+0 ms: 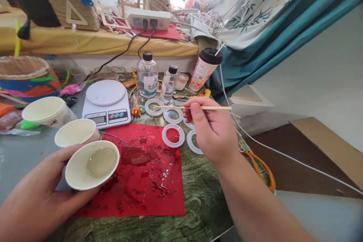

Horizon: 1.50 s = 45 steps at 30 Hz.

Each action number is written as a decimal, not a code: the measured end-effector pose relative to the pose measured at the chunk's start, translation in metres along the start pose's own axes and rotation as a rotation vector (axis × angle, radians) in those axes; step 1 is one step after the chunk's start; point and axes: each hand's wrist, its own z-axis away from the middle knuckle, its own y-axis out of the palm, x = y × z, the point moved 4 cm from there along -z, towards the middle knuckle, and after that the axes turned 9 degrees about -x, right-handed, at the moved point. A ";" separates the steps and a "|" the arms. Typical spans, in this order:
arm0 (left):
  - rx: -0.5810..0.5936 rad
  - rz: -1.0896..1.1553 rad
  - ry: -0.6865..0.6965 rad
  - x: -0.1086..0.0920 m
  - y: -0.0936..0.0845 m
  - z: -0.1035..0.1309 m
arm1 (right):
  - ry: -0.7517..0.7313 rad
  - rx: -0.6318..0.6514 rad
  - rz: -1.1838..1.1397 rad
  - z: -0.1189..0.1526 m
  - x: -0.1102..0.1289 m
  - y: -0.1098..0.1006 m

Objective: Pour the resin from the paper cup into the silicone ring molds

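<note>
A white paper cup of clear liquid (92, 164) is gripped by the left hand (36, 193), a thin wooden stick (198, 108) pinched in the right hand (211, 130); stirring seems in hand, so the stick must next be lowered into the cup.

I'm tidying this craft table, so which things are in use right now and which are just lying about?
In use:
left hand holding paper cup of clear liquid
right hand holding wooden stick
ring moulds
red sheet

Lying about:
kitchen scale
two bottles
drink cup
orange scissors
empty cups
</note>
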 end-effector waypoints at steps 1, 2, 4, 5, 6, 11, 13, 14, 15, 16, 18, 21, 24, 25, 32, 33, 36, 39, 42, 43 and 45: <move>-0.002 0.012 0.014 -0.002 0.000 -0.001 | 0.000 0.019 0.001 -0.006 -0.004 0.007; 0.001 0.025 0.027 -0.004 0.000 -0.001 | 0.004 0.032 0.000 -0.010 -0.009 0.013; 0.014 0.044 0.045 -0.006 0.001 -0.002 | 0.026 0.042 -0.010 -0.014 -0.016 0.021; 0.025 0.050 0.048 -0.006 0.001 -0.002 | 0.043 0.040 -0.017 -0.014 -0.019 0.024; 0.034 0.053 0.047 -0.007 0.001 -0.002 | 0.060 0.033 -0.025 -0.013 -0.021 0.025; 0.024 0.033 0.082 -0.012 0.000 -0.008 | 0.117 -0.051 -0.081 -0.009 -0.026 0.022; 0.008 0.020 0.102 -0.015 0.001 -0.010 | 0.138 -0.090 -0.123 -0.008 -0.029 0.020; 0.006 0.012 0.109 -0.016 0.001 -0.011 | 0.147 -0.106 -0.142 -0.008 -0.030 0.019; 0.010 0.003 0.109 -0.016 0.002 -0.013 | 0.156 -0.120 -0.156 -0.008 -0.031 0.018; 0.009 -0.004 0.111 -0.017 0.002 -0.014 | 0.164 -0.132 -0.168 -0.008 -0.033 0.017; 0.015 -0.012 0.117 -0.018 0.003 -0.015 | 0.178 -0.155 -0.189 -0.007 -0.034 0.016; 0.031 -0.019 0.109 -0.020 0.001 -0.018 | 0.189 -0.207 -0.224 -0.007 -0.036 0.013; 0.039 -0.013 0.074 -0.023 0.000 -0.020 | 0.213 -0.242 -0.243 -0.007 -0.040 0.012; 0.039 -0.007 0.062 -0.023 -0.001 -0.021 | 0.224 -0.235 -0.245 -0.006 -0.042 0.012; 0.054 -0.003 0.046 -0.020 0.002 -0.018 | 0.256 -0.221 -0.271 -0.003 -0.052 0.019; 0.057 -0.006 0.046 -0.019 0.002 -0.017 | 0.275 -0.240 -0.283 -0.003 -0.054 0.020; 0.067 -0.009 0.030 -0.015 0.003 -0.016 | 0.370 -0.278 -0.334 -0.002 -0.064 0.024; 0.060 -0.011 0.043 -0.016 0.002 -0.016 | 0.468 -0.293 -0.395 0.001 -0.071 0.028; 0.065 0.001 0.058 -0.018 0.002 -0.018 | 0.533 -0.312 -0.439 0.002 -0.075 0.032; 0.068 0.005 0.053 -0.018 0.002 -0.018 | 0.546 -0.312 -0.443 0.003 -0.076 0.032; 0.074 0.009 0.038 -0.019 0.003 -0.018 | 0.566 -0.304 -0.442 0.003 -0.078 0.034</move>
